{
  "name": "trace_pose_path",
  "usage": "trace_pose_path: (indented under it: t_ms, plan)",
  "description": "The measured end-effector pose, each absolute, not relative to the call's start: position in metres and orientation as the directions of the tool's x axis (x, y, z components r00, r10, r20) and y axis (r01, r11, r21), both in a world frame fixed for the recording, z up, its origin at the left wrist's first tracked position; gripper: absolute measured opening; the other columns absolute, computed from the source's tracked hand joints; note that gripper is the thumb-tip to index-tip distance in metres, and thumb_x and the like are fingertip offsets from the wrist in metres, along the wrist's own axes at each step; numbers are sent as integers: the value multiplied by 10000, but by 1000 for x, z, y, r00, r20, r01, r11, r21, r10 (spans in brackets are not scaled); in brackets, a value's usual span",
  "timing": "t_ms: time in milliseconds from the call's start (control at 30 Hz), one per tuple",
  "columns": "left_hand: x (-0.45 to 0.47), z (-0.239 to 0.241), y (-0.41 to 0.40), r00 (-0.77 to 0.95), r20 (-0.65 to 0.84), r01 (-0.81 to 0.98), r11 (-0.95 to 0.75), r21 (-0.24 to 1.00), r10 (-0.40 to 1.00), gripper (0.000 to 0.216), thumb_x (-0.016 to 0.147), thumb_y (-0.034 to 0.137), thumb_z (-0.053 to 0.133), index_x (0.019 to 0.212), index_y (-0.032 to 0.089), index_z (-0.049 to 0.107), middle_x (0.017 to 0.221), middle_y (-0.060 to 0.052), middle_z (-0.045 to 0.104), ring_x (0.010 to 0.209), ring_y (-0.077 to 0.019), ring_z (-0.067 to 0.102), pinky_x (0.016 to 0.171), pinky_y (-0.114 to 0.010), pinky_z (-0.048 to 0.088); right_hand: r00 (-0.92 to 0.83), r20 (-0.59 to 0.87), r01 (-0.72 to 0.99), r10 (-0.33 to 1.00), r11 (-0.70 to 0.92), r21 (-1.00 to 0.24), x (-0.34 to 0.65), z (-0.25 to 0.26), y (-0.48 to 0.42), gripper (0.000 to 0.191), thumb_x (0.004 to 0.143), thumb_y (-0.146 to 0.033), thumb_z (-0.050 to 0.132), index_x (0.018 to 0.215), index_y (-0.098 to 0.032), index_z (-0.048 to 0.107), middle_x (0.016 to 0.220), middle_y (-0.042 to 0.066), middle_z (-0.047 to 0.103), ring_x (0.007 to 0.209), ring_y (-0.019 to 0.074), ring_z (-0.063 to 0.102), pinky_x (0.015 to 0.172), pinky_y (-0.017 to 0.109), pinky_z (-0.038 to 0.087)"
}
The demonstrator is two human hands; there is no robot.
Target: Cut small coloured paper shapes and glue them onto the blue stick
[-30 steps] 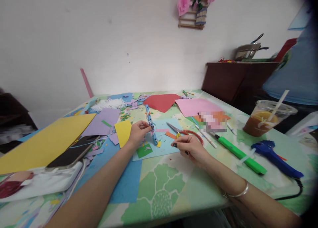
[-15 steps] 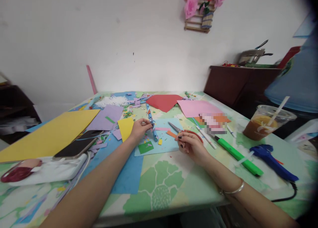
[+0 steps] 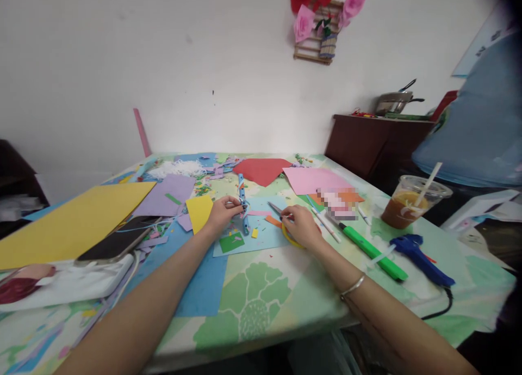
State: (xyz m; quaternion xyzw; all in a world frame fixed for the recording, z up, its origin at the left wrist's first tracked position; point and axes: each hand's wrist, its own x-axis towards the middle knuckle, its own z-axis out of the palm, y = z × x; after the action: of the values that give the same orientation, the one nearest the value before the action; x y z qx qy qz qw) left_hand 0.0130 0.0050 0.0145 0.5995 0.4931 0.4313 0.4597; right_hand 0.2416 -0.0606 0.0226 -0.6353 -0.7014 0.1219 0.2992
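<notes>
My left hand (image 3: 222,214) pinches a narrow blue paper strip with dots (image 3: 242,194), which stands tilted over a light blue sheet (image 3: 261,234) on the table. My right hand (image 3: 300,226) lies over the handles of the scissors (image 3: 276,209), fingers curled on them; the grey blades point away to the left and a yellow loop shows under the palm. A small yellow paper piece (image 3: 199,210) lies just left of my left hand. Small coloured scraps litter the light blue sheet.
A large yellow sheet (image 3: 73,217), a phone (image 3: 112,244), purple, red (image 3: 261,169) and pink (image 3: 316,179) papers cover the table. To the right lie a green marker (image 3: 371,251), a blue glue gun (image 3: 422,259) and an iced drink cup with a straw (image 3: 405,202). A brown cabinet stands behind.
My right hand has moved from the table in front of the scissors onto their handles and closed on them. The left hand keeps holding the blue strip. The view has shifted slightly.
</notes>
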Motion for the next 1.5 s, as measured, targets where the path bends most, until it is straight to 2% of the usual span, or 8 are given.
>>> trace_pose_path:
  t_ms: [200,467,667,967,1133,1233,1367,1500]
  plan:
    - [12,14,5,136,76,178,-99,979,988,295,877,299,560,1129,147,567,1101,-85,609,909,-199,618,764,-397,531,-138,87,927,987,160,-339,224,35,-25,305,915,-302,546,1183,-156,546,1184,92,571,988,210,597,827,410,515]
    - [11,11,6,110,127,108,-139,984,986,146,837,262,617,880,123,607,791,-9,637,651,-122,602,610,-286,510,-195,-43,923,980,168,-347,220,35,-12,257,921,-301,535,1149,-189,574,1192,80,571,997,205,592,835,380,511]
    - [14,15,2,79,162,36,-165,986,984,270,551,267,798,669,165,579,521,18,633,492,-129,572,509,-241,419,-232,65,872,971,237,-427,232,28,-15,267,926,-302,527,1160,-181,565,1193,84,571,986,201,595,833,394,514]
    - [19,13,0,51,163,27,-165,986,985,264,510,254,802,641,160,593,529,-13,657,493,-136,570,499,-237,407,-137,307,770,942,296,-565,228,13,-12,283,920,-308,538,1158,-156,557,1151,82,585,953,195,607,806,395,521]
    - [11,18,6,-55,174,-59,-177,982,983,314,505,229,790,744,158,599,586,-2,662,527,-131,581,542,-249,434,-13,459,659,888,353,-664,227,15,-15,67,816,-204,590,758,-170,599,743,16,629,696,153,568,690,300,468]
    - [0,27,11,-190,191,-137,-219,966,963,344,547,216,743,834,180,558,601,48,622,550,-99,569,588,-231,444,73,539,574,839,407,-710,228,23,-19,53,778,-179,555,726,-192,557,719,10,609,679,153,539,668,281,430]
    - [-11,32,16,-237,147,-170,-190,967,960,320,560,166,719,828,168,545,603,58,597,544,-88,558,604,-236,452,159,560,450,813,445,-774,228,28,-22,38,779,-231,540,757,-202,529,728,12,593,666,150,532,642,269,423]
    - [-12,26,17,-187,110,-136,-137,981,976,305,572,140,725,834,151,570,560,53,598,504,-103,550,558,-249,439,199,477,313,856,406,-859,230,26,-18,90,793,-294,513,802,-208,485,632,-15,560,535,126,521,519,240,413]
